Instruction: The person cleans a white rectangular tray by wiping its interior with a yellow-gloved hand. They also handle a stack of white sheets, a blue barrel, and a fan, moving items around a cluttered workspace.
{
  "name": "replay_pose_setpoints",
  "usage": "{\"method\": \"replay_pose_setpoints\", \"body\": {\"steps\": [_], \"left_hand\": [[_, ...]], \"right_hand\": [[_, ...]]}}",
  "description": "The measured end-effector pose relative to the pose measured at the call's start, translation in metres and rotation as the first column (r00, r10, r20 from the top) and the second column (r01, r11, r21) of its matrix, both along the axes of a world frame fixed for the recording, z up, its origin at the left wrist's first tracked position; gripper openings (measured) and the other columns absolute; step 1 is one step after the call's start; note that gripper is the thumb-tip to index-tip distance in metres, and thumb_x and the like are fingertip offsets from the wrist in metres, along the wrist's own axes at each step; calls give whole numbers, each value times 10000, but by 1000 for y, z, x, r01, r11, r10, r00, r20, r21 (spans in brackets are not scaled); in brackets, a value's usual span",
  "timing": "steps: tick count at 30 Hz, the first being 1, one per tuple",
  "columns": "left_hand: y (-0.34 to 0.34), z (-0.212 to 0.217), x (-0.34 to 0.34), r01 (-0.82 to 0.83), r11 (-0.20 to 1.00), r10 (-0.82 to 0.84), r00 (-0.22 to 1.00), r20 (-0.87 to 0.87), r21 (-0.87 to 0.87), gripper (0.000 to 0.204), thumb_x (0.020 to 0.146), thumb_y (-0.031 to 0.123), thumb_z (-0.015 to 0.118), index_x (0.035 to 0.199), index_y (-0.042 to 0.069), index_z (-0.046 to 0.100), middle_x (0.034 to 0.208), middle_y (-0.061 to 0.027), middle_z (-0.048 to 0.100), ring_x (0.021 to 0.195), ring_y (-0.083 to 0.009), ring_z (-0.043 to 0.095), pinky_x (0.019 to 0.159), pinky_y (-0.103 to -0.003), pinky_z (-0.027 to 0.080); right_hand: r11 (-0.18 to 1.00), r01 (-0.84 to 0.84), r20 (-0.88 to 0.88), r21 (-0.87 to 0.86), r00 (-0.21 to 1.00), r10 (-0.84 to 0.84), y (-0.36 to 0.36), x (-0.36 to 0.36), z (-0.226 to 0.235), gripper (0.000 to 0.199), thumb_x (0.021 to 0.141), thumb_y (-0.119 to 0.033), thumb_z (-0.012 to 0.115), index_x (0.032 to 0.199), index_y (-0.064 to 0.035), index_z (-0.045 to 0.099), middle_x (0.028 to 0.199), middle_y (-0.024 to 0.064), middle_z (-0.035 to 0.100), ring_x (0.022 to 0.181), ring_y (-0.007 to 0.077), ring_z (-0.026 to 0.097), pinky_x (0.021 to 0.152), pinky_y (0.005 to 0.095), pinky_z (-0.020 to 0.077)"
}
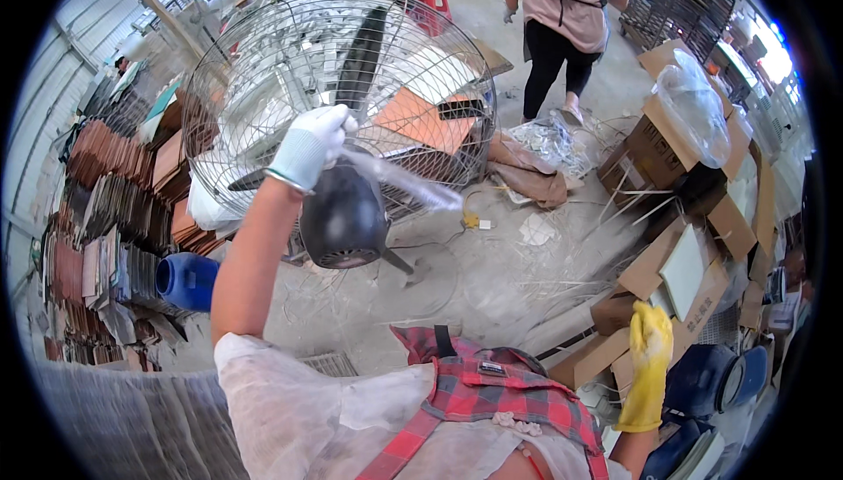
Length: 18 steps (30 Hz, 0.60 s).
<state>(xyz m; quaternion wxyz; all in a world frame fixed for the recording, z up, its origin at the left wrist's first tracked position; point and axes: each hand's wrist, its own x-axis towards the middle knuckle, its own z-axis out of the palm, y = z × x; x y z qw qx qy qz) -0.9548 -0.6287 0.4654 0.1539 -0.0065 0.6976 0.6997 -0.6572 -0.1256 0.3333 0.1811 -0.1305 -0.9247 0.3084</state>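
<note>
My left hand, in a white knit glove, reaches up to a large round floor fan with a wire cage. Its fingers are curled closed behind the cage, just above the black motor housing. What they grip is hidden. A strip of clear plastic film trails to the right from beside this hand. My right hand, in a yellow rubber glove, is raised at the right near open cardboard boxes. Its fingers are bent together, and nothing shows in them.
A person in a pink shirt stands beyond the fan, facing away. Stacked sheets and a blue barrel are at the left. Cardboard boxes line the right. Wrapping scraps and cords litter the floor.
</note>
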Motion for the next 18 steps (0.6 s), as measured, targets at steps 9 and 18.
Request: {"method": "replay_pose_setpoints", "body": {"steps": [9, 18], "left_hand": [[-3, -2, 30, -106, 743, -210, 900, -381, -661, 289, 868, 229, 457, 720, 17, 586, 658, -101, 557, 612, -189, 524, 632, -295, 432], [12, -47, 47, -197, 704, -437, 638, -634, -683, 103, 854, 97, 497, 867, 26, 571, 765, -114, 545, 630, -266, 577, 553, -348, 471]], "right_hand": [[862, -142, -536, 487, 730, 423, -108, -172, 186, 313, 909, -87, 441, 1171, 65, 519, 1170, 184, 553, 1123, 280, 508, 1009, 361, 313], [693, -623, -859, 362, 64, 507, -306, -343, 293, 169, 906, -144, 453, 915, 19, 496, 867, 173, 497, 809, 263, 465, 748, 355, 335]]}}
